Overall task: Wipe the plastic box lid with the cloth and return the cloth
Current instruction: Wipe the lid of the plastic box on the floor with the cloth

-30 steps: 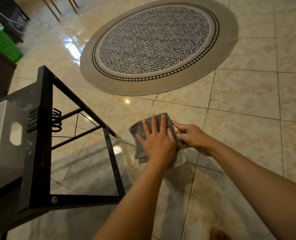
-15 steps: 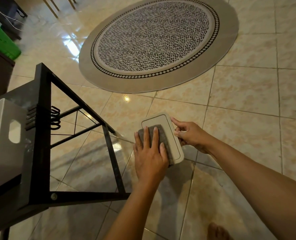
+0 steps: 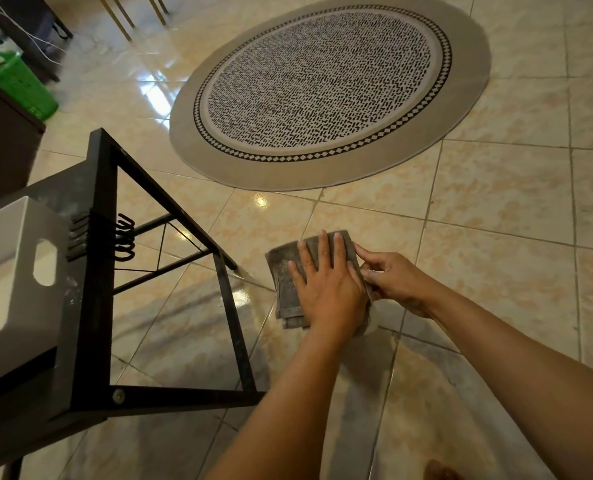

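A folded grey cloth [image 3: 290, 271] lies spread over the plastic box lid, held in the air above the tiled floor. The lid is almost wholly hidden beneath the cloth and my hands. My left hand [image 3: 326, 285] presses flat on the cloth, fingers spread and pointing away from me. My right hand [image 3: 392, 278] pinches the lid's right edge, with its fingertips touching the cloth's right side.
A black metal rack [image 3: 97, 289] stands at the left with black hooks [image 3: 125, 240] on its side and a white plastic box [image 3: 14, 271] on its shelf. A round patterned rug [image 3: 329, 88] lies beyond. A green basket [image 3: 18, 84] sits far left. A bare foot [image 3: 440, 471] shows below.
Half a second ago the cloth sat on the lid's near half and the far end was bare. My left hand has slid the cloth away from me, covering the lid again.
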